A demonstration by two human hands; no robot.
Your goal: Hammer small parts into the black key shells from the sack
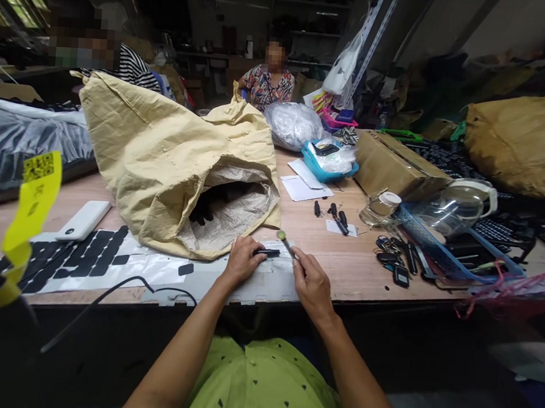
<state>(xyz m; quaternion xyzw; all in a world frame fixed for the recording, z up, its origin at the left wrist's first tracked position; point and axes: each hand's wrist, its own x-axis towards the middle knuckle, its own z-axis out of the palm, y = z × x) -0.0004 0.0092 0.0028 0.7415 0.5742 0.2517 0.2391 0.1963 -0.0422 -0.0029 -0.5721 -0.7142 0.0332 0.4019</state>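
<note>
Pinching black part in left hand, gripping tool in right hand; could strike left hand if misaimed so close.

Wooden table | on it: beige sack | white papers | teal basket | cardboard box | key fobs
</note>
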